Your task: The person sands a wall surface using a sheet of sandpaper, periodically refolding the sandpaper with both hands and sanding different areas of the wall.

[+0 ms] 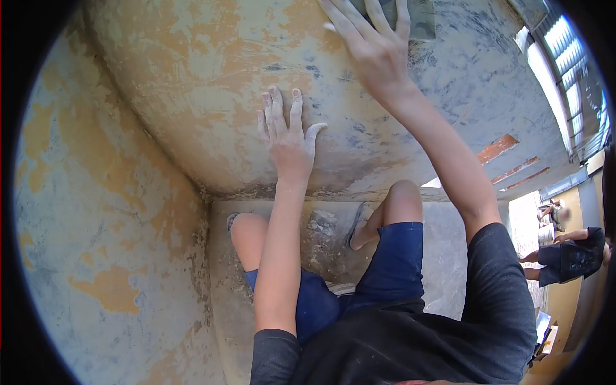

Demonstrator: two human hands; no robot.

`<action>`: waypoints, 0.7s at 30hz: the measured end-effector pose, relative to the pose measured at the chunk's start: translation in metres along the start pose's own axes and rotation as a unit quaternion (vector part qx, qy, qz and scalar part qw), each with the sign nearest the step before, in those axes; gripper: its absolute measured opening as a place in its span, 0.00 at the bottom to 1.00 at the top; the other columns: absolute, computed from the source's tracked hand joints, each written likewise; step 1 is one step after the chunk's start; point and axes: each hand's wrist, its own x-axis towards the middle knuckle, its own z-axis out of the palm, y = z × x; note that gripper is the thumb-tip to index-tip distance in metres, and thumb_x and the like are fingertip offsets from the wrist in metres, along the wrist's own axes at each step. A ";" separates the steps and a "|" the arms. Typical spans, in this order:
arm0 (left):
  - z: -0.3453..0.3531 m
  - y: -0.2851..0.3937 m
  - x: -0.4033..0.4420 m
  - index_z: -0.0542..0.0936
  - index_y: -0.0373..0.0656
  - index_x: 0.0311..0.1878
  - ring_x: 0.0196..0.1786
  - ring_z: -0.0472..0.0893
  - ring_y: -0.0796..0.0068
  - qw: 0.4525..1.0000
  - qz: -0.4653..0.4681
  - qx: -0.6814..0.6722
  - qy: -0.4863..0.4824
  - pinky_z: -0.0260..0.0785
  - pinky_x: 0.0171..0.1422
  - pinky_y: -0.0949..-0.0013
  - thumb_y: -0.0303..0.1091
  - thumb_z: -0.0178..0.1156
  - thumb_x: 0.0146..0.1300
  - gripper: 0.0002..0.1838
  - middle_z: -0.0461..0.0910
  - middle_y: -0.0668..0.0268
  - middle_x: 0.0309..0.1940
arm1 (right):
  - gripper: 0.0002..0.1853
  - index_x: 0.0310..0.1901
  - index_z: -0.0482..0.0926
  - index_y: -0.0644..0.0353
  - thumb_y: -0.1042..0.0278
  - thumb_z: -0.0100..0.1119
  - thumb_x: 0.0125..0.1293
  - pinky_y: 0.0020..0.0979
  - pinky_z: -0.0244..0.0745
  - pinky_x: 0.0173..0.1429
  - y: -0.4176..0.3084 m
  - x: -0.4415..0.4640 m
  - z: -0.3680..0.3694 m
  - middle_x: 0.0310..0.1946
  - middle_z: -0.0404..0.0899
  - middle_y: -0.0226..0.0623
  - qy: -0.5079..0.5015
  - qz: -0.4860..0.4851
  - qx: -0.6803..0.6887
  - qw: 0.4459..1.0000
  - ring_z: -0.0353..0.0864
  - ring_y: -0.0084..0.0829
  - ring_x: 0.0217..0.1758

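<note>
My right hand is pressed flat on the wall at the top edge of the view, fingers spread and dusted white. Beneath its fingers it holds a dark grey sheet of sandpaper against the plaster; part of the sheet is out of view. Lower and to the left, my left hand rests on the same wall with its fingers apart and nothing in it. White dust coats its fingers too. The wall shows patchy yellow and grey plaster with dark smudges around both hands.
A second wall meets this one in a corner at left. My bent knees are close to the wall, above a dusty concrete floor. At far right are a louvred window, exposed brick strips and other people.
</note>
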 end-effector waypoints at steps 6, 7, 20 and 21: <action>-0.003 -0.005 0.003 0.69 0.49 0.82 0.87 0.56 0.46 1.000 0.028 0.006 -0.005 0.51 0.85 0.42 0.58 0.74 0.60 0.49 0.58 0.47 0.85 | 0.27 0.71 0.82 0.46 0.61 0.69 0.71 0.59 0.48 0.86 0.007 -0.067 -0.002 0.73 0.80 0.25 -0.025 0.006 -0.009 1.000 0.66 0.42 0.85; -0.002 -0.004 0.002 0.69 0.49 0.82 0.87 0.56 0.46 1.000 0.024 0.004 -0.001 0.51 0.85 0.42 0.58 0.74 0.60 0.49 0.58 0.47 0.85 | 0.27 0.71 0.82 0.46 0.61 0.69 0.71 0.59 0.48 0.86 0.006 -0.050 -0.003 0.73 0.80 0.25 -0.026 0.008 -0.010 1.000 0.66 0.42 0.85; -0.001 -0.006 0.002 0.70 0.49 0.81 0.87 0.58 0.48 1.000 0.025 0.013 -0.004 0.52 0.84 0.42 0.57 0.74 0.61 0.47 0.59 0.48 0.85 | 0.29 0.72 0.81 0.42 0.57 0.70 0.69 0.60 0.49 0.87 -0.003 -0.057 0.004 0.74 0.79 0.22 -0.037 0.021 -0.030 0.999 0.66 0.40 0.85; -0.001 -0.006 0.005 0.70 0.49 0.81 0.87 0.58 0.48 0.999 0.029 0.012 -0.005 0.52 0.84 0.42 0.57 0.74 0.61 0.47 0.59 0.48 0.85 | 0.30 0.72 0.81 0.42 0.56 0.70 0.69 0.60 0.49 0.87 -0.005 -0.036 0.004 0.75 0.78 0.22 -0.013 0.017 -0.037 0.999 0.65 0.40 0.85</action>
